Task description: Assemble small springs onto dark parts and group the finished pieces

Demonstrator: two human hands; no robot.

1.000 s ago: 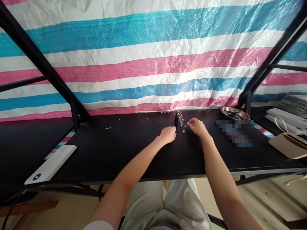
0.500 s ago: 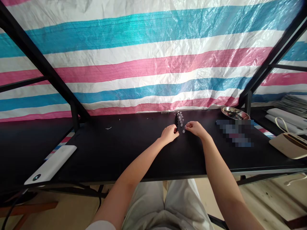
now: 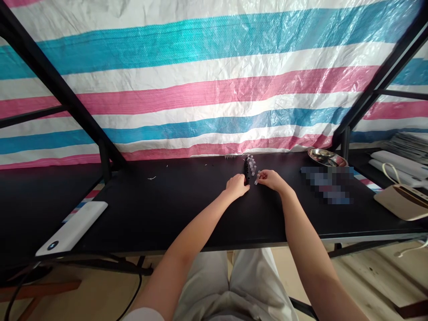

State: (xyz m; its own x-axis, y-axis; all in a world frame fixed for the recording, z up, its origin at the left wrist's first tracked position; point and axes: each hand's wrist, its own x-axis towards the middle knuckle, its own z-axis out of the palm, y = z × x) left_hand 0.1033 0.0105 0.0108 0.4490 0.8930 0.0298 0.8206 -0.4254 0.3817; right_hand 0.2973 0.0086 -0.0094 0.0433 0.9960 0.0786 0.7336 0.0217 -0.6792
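Observation:
My left hand (image 3: 236,185) is closed around the near end of a narrow black knobbed strip (image 3: 247,167), which points away from me on the table. Just to its right lies a clear plastic strip with small knobs (image 3: 253,164), running nearly parallel to the black one. The fingertips of my right hand (image 3: 270,179) pinch the near end of this clear strip, and a clear knob (image 3: 257,180) shows beside them. My fingers partly hide both strips. Thin pale wire or thread (image 3: 246,157) lies at their far end.
A row of small metal pieces (image 3: 230,157) sits at the back edge of the black table (image 3: 160,209). Right of my hands are a shiny metal dish (image 3: 327,157) and a blurred patch. A white device (image 3: 72,228) lies left, a beige pouch (image 3: 399,203) far right.
Both hands stay almost in place, with the left shifted very slightly. The black strip shows a little more of its near part. The view has tilted a touch.

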